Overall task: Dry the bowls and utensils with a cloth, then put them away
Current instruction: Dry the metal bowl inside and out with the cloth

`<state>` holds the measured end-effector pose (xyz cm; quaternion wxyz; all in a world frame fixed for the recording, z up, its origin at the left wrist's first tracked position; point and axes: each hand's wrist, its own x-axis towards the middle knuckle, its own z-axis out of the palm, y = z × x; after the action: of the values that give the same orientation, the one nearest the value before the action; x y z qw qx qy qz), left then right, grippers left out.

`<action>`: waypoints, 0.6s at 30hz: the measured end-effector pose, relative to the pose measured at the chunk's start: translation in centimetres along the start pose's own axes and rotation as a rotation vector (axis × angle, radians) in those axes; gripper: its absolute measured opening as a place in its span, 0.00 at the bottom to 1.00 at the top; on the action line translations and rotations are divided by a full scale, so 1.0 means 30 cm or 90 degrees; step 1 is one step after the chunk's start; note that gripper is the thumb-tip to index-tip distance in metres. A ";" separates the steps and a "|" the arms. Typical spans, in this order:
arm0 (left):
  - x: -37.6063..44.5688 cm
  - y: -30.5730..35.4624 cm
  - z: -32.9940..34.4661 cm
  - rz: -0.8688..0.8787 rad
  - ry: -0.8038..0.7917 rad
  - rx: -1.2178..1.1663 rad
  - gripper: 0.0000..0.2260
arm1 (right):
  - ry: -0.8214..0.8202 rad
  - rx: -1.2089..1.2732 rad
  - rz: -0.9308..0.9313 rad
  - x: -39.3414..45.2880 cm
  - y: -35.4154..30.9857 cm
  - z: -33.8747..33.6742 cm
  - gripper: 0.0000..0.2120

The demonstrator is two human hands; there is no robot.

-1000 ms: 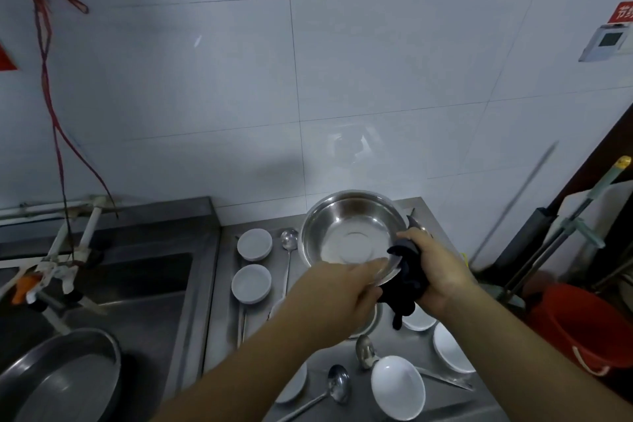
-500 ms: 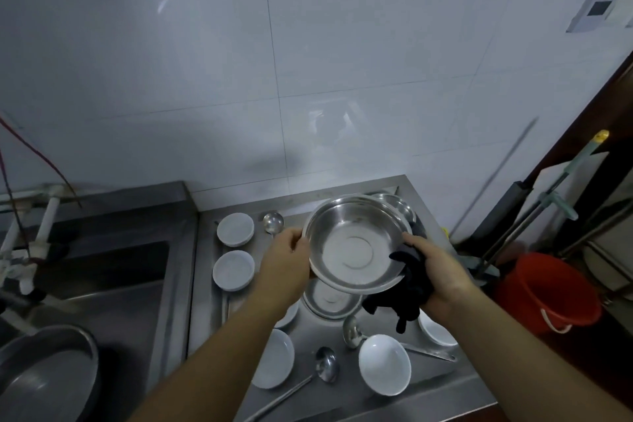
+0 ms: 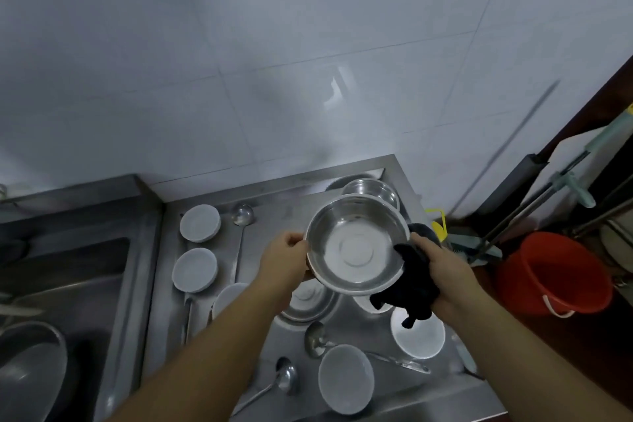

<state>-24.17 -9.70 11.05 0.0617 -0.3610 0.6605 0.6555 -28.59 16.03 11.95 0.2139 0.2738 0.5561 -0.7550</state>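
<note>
A shiny steel bowl [image 3: 356,247] is held up above the steel counter [image 3: 263,243], its inside facing me. My left hand [image 3: 284,260] grips its left rim. My right hand [image 3: 442,271] holds a black cloth [image 3: 411,281] against the bowl's right rim. Under the bowl lies another steel bowl [image 3: 308,301], and a third steel bowl [image 3: 373,190] stands at the back. Several white bowls lie around, among them a white bowl [image 3: 200,223] at the back left, a white bowl [image 3: 346,378] at the front and a white bowl [image 3: 419,337] at the right. Several ladles lie there too: a ladle [image 3: 241,216] at the back and a ladle [image 3: 282,378] at the front.
A sink [image 3: 65,271] with a large steel basin [image 3: 27,373] lies to the left of the counter. To the right, on the floor, stand an orange bucket [image 3: 555,274] and mop handles [image 3: 548,195]. A white tiled wall rises behind the counter.
My left hand left the bowl's front and took its left rim. The bowl now tilts flatter, and my view has turned right and down.
</note>
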 end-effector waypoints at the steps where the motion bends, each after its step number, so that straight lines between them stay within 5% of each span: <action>1: 0.021 -0.001 0.033 -0.016 0.006 -0.006 0.04 | 0.016 -0.035 -0.016 0.035 -0.018 -0.025 0.07; 14: 0.327 0.043 0.371 -0.092 0.046 0.002 0.04 | 0.142 -0.422 -0.118 0.514 -0.198 -0.148 0.09; 18: 0.467 0.046 0.418 -0.094 0.053 0.010 0.07 | 0.163 -0.433 -0.123 0.657 -0.205 -0.123 0.05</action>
<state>-40.10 -4.00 2.75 0.0853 -0.4350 0.6390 0.6287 -46.77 20.96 2.70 0.1491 0.2255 0.8204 -0.5038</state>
